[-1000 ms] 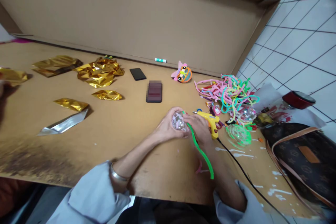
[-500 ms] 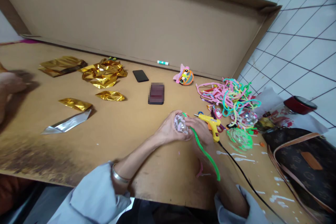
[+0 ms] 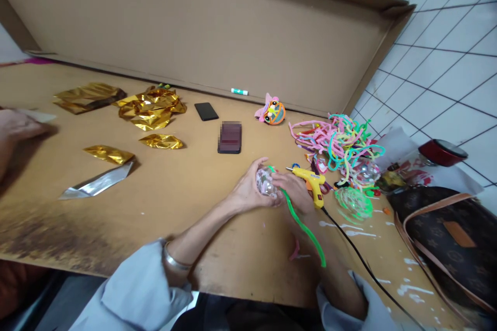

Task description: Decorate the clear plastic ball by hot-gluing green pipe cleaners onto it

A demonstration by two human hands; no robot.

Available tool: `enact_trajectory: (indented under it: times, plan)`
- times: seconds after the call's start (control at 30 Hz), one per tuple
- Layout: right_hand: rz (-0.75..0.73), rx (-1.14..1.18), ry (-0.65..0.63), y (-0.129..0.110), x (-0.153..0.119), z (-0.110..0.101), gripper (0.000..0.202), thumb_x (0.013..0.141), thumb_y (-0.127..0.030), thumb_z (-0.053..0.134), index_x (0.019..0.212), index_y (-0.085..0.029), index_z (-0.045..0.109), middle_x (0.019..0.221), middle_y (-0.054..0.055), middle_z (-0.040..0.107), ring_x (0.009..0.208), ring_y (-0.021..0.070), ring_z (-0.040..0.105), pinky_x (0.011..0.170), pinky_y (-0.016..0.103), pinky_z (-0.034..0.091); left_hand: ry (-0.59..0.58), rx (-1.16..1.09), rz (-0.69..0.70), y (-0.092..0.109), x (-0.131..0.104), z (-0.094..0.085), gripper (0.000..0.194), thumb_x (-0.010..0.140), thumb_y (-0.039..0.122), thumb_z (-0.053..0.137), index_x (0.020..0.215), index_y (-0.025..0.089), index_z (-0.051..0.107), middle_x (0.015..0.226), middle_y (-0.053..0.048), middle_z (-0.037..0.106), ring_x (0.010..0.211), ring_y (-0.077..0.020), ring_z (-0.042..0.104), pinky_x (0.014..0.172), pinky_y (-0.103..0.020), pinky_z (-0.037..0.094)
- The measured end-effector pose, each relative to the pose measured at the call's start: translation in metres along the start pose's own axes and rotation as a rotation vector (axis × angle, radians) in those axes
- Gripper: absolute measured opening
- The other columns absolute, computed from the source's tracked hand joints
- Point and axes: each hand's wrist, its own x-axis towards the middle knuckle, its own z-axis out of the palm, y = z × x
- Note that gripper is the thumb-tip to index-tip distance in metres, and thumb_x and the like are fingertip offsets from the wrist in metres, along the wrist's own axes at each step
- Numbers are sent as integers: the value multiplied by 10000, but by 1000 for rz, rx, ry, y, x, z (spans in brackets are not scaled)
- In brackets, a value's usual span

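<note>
While one green stem (image 3: 303, 226) droops, two hands (image 3: 247, 191) (image 3: 297, 191) — both curled — hold one clear ball (image 3: 266, 185).

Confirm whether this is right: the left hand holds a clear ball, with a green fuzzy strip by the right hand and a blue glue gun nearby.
The head view shows the glue gun is yellow, not blue. The left hand holds the clear ball, and the green fuzzy strip is by the right hand.

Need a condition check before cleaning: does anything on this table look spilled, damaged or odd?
Yes: white streaks beside the handbag look like spilled glue, perhaps, and a dark, patchy stain mars the near left of the table.
</note>
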Motion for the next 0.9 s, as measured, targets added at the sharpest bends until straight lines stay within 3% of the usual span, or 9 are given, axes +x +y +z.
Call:
enact_trajectory:
  times: [0.1,0.2,0.37,0.47,0.6,0.9]
  plan:
    - [55,21,96,-13,2,-2,291,976,-313,431,1056,-275,708,1181,40,734,1127,194,654,970,372,511,31,55,18,-7,2,0,938,435,211,851,1282,177,447,1203,-95,594,1106,-264,610,1008,-415,478]
    - [46,29,89,-23,3,-3,279,967,-303,442,1048,-277,707,1178,39,734,1126,192,654,970,374,513,30,44,56,-13,3,1,833,447,192,851,1207,189,510,1160,-79,614,1069,-248,624,962,-391,507]
    - [123,2,163,-28,1,2,308,980,-287,401,1027,-272,706,1170,49,736,1139,196,648,1008,394,492,2,24,73,-10,1,-1,765,488,177,832,1187,206,522,1138,-61,628,1005,-222,634,922,-362,510]
    - [117,-3,139,-28,1,4,291,977,-298,419,1026,-274,704,1180,50,732,1146,202,644,1008,399,495,1,24,74,-7,0,-2,740,499,185,828,1173,216,524,1123,-51,631,982,-219,634,904,-355,511]
    - [116,3,100,-29,0,0,261,960,-315,455,1065,-288,693,1209,43,720,1173,214,627,1019,414,488,8,22,74,-3,-1,-2,705,500,201,831,1141,226,540,1100,-38,638,975,-220,631,894,-353,510]
    - [116,8,171,-42,2,-10,301,982,-330,407,1084,-274,685,1195,48,721,1171,219,613,1030,421,463,8,24,70,-3,-2,-1,715,512,196,823,1167,221,537,1106,-41,637,986,-216,632,907,-348,508]
